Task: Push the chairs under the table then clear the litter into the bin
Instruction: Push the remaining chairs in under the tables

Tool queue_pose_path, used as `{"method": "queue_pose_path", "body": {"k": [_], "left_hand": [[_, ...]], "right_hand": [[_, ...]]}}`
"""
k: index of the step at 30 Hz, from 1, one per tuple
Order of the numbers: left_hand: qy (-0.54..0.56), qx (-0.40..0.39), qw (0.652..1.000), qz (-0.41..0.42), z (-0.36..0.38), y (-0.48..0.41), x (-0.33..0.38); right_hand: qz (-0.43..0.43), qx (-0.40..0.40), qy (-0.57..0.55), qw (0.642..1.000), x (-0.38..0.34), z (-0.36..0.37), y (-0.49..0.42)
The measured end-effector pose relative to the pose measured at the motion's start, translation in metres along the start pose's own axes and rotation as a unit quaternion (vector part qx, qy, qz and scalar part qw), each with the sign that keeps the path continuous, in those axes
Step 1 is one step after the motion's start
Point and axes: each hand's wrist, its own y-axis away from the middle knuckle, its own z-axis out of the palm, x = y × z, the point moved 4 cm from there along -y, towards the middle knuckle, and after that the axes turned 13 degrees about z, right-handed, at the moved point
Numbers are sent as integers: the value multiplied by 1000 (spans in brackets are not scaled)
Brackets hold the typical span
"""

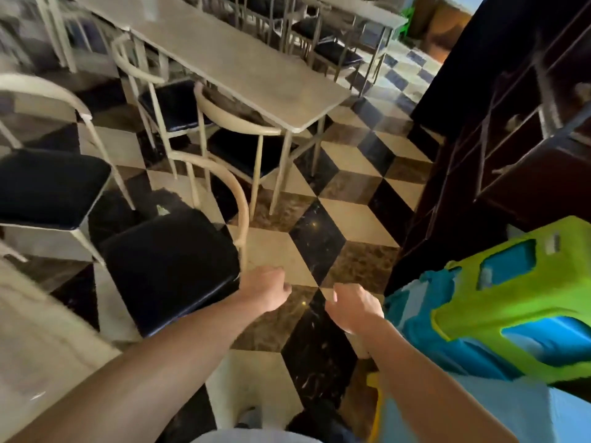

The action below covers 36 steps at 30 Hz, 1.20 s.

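A chair with a black seat [169, 270] and curved cream backrest stands out in the aisle, just left of my hands. My left hand [268, 289] hovers beside the seat's right corner, fingers curled, holding nothing. My right hand [355, 308] hangs a little to the right, fingers loosely bent and empty. Beyond them a long beige table [249, 62] runs away from me, with two more black-seated chairs [243, 148] partly tucked at its near side. Another chair [48, 183] stands at the left. A small pale scrap [162, 210] lies on the floor behind the near chair.
Stacked green and blue plastic stools [499, 305] crowd the right foreground. A dark wooden shelf unit [511, 139] lines the right wall. A second table's corner [38, 340] sits at lower left. Checkered floor tiles [319, 244] form an aisle ahead.
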Motion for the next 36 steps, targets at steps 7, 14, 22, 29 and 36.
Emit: {"method": "queue_pose_path", "body": {"k": [7,14,22,29,36], "left_hand": [[35,19,997,-67,-39,-122,-57],[86,71,971,-213,-108,-211,-135],[137,90,897,-411,-138,-249,-219],[199,113,830,-508,-126,-322,-320],[256,133,748,-598,-144,-340,-331]], "right_hand": [[-111,-25,86,990,-64,-43,-162],[-260,-51,125,956,-163,-110,-322],[-461,-53,196,864,-311,-152,-410],[-563,-51,246,788,-404,-138,-475],[-607,-66,327,721,-483,-150,-528]]}}
